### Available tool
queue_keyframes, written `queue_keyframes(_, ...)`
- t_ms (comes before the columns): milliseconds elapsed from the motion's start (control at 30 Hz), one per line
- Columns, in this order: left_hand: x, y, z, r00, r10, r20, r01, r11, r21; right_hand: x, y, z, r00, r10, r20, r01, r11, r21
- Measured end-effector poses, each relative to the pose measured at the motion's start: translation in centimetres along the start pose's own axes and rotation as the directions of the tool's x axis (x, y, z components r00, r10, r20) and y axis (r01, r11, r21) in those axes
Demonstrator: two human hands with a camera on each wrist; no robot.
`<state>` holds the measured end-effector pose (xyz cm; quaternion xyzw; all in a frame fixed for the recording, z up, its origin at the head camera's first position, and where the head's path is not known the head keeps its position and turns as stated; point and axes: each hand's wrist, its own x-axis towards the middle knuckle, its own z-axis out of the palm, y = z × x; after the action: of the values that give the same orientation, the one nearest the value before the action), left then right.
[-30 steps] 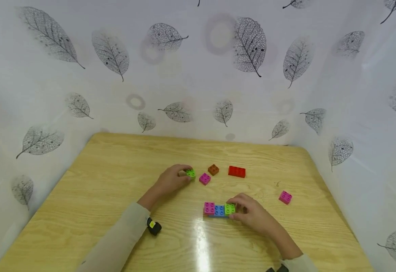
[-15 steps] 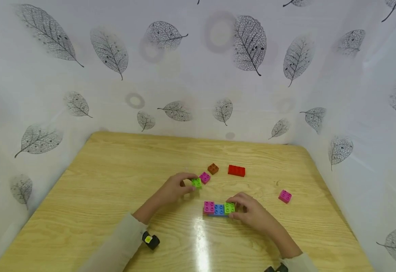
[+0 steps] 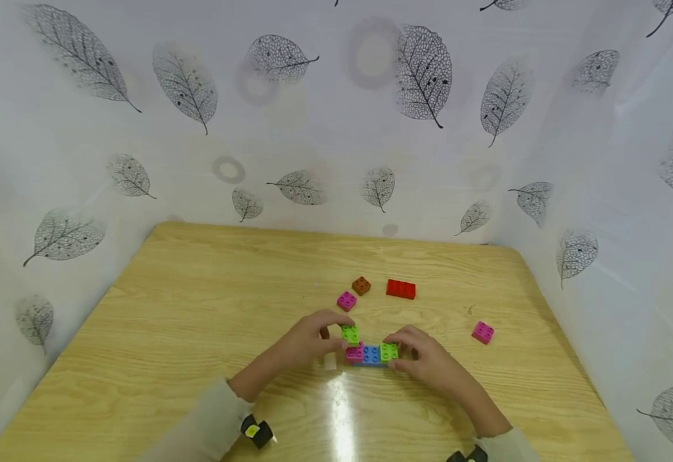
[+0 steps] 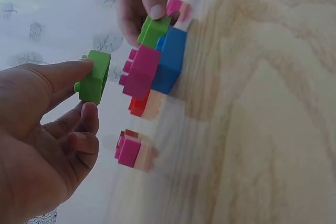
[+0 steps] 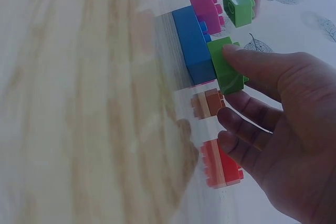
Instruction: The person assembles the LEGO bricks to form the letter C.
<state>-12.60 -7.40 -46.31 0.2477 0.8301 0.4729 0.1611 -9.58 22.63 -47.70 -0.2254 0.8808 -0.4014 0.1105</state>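
Observation:
Between thumb and fingers, my left hand (image 3: 312, 340) pinches a loose green brick (image 4: 94, 77), held just above a pink brick (image 4: 142, 71). That pink brick sits on the left end of a long blue brick (image 3: 371, 354). At the blue brick's right end, another green brick (image 5: 227, 65) is mounted on top. My right hand (image 3: 428, 360) pinches this second green brick by its sides. The blue brick's middle studs show bare between the pink and green ones. In the left wrist view a gap separates the loose green brick from the pink one.
Behind the hands lie a loose pink brick (image 3: 346, 301), an orange-brown brick (image 3: 362, 285) and a long red brick (image 3: 401, 289). Another pink brick (image 3: 483, 332) lies to the right on the wooden table (image 3: 226, 269). A leaf-patterned curtain (image 3: 324, 128) borders the table.
My left hand has carried the loose green brick right and toward me, from beside the loose pink brick to above the pink one on the blue brick. My right hand has kept its place.

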Motion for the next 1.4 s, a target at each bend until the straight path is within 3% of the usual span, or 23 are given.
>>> queue_keyframes(400,-0.2,-0.2,1.5,1.000,0.003,0.028,-0.003,1.000,-0.010,0.0,0.0,0.0,1.000,0.006,-0.001,-0.006,1.000,-0.009)
queue_keyframes(733,-0.2,-0.2,1.6,1.000,-0.004,0.026,0.005,1.000,-0.012,-0.1,-0.1,0.0,0.999,0.041,0.003,-0.041,0.999,0.000)
queue_keyframes(1400,-0.3,-0.4,1.7,1.000,-0.004,0.001,0.003,0.999,0.047,-0.1,-0.1,-0.1,1.000,0.022,-0.010,-0.023,1.000,-0.013)
